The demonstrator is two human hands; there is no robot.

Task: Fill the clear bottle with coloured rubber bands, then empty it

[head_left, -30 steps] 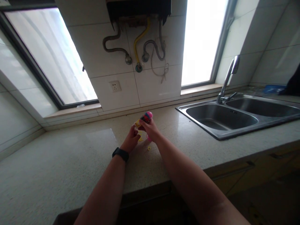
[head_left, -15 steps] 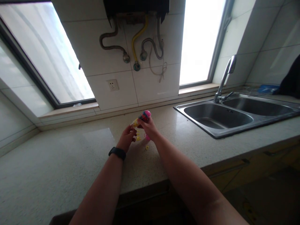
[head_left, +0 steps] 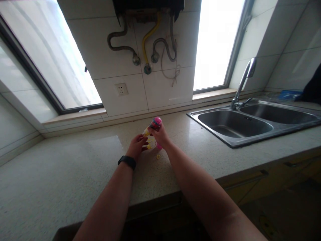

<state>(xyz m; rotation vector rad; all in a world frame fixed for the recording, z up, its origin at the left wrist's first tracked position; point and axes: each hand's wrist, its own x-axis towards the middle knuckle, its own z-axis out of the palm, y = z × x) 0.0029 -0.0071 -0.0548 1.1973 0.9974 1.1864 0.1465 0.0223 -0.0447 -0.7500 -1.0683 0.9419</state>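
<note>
My right hand is wrapped round a small clear bottle with a pink end and a coloured label, tilted with its narrow end down to the left. Yellow bits show inside that narrow end. My left hand has thumb and forefinger pinched at the bottle's mouth, the other fingers a little apart; whatever they pinch is too small to name. Small yellow pieces lie just beyond those fingers. A pink object, partly hidden by my right wrist, stands on the counter. One loose yellow piece lies nearer me.
The speckled stone countertop runs along the tiled wall. To the right is a double steel sink with a tall faucet. A wall socket and hoses under a dark heater are above. Something blue lies at the far right.
The view has shifted slightly. My left hand's lower fingers have spread a little near the yellow pieces. Both hands stay at the bottle.
</note>
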